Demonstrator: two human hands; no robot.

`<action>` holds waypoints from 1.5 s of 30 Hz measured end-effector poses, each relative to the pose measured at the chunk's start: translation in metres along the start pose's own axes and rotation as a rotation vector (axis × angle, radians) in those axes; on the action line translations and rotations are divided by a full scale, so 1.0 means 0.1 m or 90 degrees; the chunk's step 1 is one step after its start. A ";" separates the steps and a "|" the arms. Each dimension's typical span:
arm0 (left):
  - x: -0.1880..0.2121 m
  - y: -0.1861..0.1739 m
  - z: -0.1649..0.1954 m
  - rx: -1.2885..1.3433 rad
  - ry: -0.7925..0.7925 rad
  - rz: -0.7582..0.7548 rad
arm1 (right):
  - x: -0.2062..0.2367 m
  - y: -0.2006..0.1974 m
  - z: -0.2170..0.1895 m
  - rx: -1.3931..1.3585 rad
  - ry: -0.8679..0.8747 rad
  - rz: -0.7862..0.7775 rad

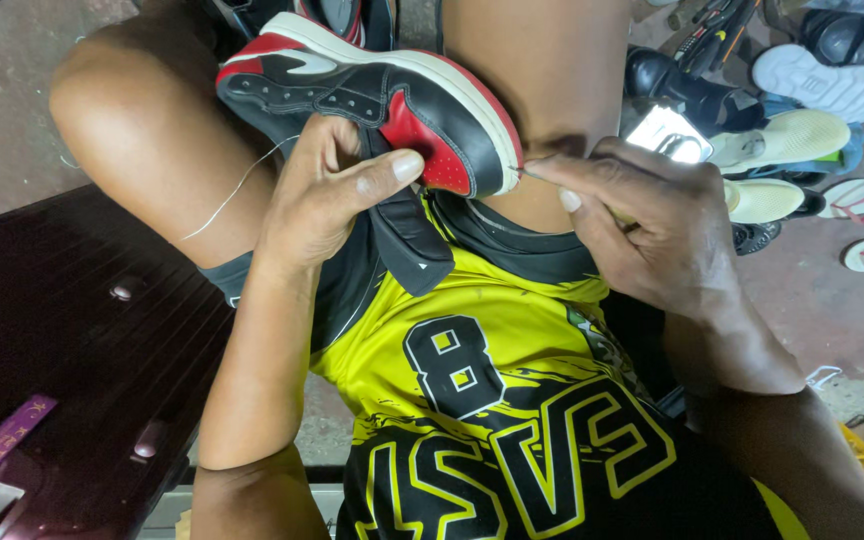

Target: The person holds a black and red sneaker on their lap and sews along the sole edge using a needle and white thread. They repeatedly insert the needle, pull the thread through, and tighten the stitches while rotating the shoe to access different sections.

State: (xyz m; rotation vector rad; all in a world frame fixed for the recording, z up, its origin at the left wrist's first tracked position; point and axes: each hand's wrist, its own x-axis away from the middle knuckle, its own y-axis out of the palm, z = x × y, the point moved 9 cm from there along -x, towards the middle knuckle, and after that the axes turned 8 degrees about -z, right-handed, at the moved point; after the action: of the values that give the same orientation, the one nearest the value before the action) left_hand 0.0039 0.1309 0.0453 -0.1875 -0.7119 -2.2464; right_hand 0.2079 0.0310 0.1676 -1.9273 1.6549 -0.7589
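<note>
Single head camera, looking steeply down, close over lap.

Left hand [327,195]: forearm rising from lower frame, wrist bent, fingers curled in a grip, thumb pressed flat and pointing right. Right hand [652,225]: forearm entering from lower right, fingers pinched together at the tips, pointing left, knuckles up.

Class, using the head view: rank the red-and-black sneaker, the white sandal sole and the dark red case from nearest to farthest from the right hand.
1. Sneaker: just left of the right hand.
2. White sandal sole: upper right.
3. Dark red case: far left.
</note>
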 end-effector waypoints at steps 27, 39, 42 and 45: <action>-0.08 0.47 0.35 -0.568 0.102 0.156 | -0.21 0.09 -0.13 0.407 -0.083 -0.089; -0.18 0.53 0.49 -0.470 0.089 0.071 | -0.34 0.12 0.21 0.199 -0.059 -0.081; 0.09 0.38 0.65 -0.510 0.136 0.081 | -0.27 0.10 0.27 0.165 -0.057 -0.094; 0.60 0.02 0.85 -0.505 0.190 0.252 | -0.25 0.02 0.40 0.093 0.018 -0.095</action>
State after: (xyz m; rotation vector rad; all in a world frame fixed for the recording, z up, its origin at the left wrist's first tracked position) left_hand -0.0435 0.1388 0.1377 -0.3299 0.3745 -1.9910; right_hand 0.2310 0.0560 0.1344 -1.9598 1.4417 -0.9418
